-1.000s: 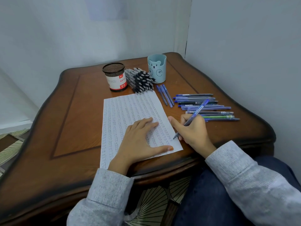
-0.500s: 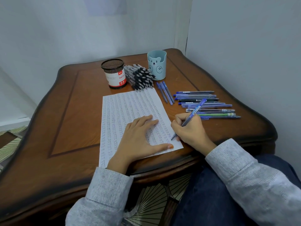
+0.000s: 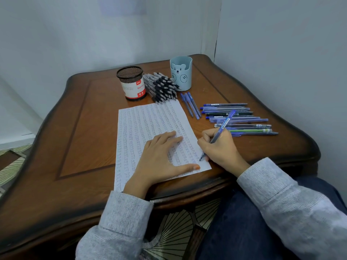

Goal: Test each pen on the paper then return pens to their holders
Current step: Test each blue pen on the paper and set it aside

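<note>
Your left hand [image 3: 159, 158] lies flat, fingers straight, on the paper [image 3: 146, 124]. Lift it and the sheet could slip off the table [image 3: 75, 137]. Your right hand [image 3: 219, 147] grips the blue pen [image 3: 223, 124]. Its tip sits at the paper's right edge, so it might mark the wood. Loose pens [image 3: 242, 119] lie just beyond, and the mesh holder [image 3: 131, 83] and bear cup [image 3: 181, 74] stand farthest back.

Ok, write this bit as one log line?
step: pen test | right hand: holds blue pen, tip on paper | left hand: flat on paper

Setting: room corner, probably in a home. Evidence: carved dark wooden table [image 3: 75, 128] set against plain pale walls [image 3: 75, 34]; patterned floor tiles [image 3: 11, 166]; bear-faced blue pen cup [image 3: 181, 74]; black mesh pen holder [image 3: 131, 83].
</note>
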